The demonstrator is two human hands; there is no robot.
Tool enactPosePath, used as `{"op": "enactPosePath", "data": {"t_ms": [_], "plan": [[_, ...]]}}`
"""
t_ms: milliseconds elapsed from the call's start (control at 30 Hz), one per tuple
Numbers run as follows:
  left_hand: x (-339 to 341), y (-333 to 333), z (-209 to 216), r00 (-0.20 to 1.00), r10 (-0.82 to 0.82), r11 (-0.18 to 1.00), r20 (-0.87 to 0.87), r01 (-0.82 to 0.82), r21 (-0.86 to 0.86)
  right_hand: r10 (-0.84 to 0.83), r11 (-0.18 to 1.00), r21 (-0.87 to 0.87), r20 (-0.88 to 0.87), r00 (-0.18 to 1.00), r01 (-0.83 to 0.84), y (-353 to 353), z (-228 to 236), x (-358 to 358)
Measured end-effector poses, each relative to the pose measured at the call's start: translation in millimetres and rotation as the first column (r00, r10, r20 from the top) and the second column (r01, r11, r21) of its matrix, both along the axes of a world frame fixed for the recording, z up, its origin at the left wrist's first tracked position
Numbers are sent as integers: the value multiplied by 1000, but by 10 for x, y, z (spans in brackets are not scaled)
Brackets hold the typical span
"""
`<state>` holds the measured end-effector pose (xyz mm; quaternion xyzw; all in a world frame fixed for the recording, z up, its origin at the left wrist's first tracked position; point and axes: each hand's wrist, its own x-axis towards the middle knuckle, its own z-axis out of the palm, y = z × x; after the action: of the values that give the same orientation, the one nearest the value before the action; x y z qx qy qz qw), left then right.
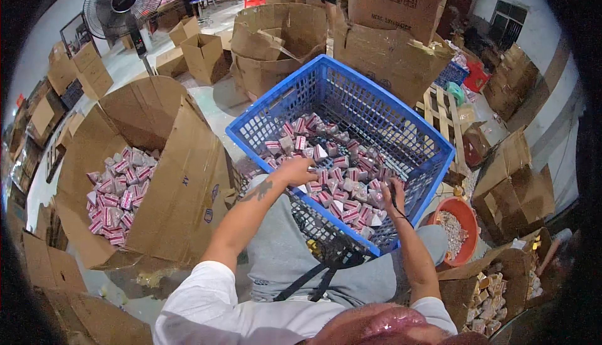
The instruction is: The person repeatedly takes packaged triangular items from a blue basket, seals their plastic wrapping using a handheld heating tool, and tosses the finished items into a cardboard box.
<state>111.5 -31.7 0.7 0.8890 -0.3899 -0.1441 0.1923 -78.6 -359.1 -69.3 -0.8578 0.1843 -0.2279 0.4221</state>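
Observation:
A blue plastic crate [392, 97] with lattice walls stands tilted before my knees. Many small wrapped packets [338, 172], pale with pink-red stripes, fill its lower side. My left hand [296, 172] reaches over the near wall into the packets; its fingers are curled, and what they hold cannot be made out. Farther right, my right hand [394, 194] is bent down at the packets by the right wall, its fingers also curled round something hidden. To the left, a large open cardboard box [182, 188] contains a heap of similar striped packets [122, 185].
An orange-red tub [475, 244] of small pale pieces stands beside my right knee. Open boxes with yellowish packets [488, 301] are at the lower right. Ahead are a big worn carton [276, 31], stacked cartons [395, 0], a wooden pallet [439, 113] and a standing fan [125, 0].

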Motion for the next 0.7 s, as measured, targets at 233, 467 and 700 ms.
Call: {"op": "enactPosePath", "data": {"t_ms": [233,467,700], "plan": [[40,-124,49,1000,-24,997,-15,23,-67,21,1000,6,62,998,-21,-123,-62,59],[-10,-126,-86,998,-57,996,36,59,-60,26,992,-121,3,1000,-25,-135,-206,12],[27,-167,-131,997,-52,993,49,57,-101,21,998,-63,4,1000,-21,-170,-320,80]]}}
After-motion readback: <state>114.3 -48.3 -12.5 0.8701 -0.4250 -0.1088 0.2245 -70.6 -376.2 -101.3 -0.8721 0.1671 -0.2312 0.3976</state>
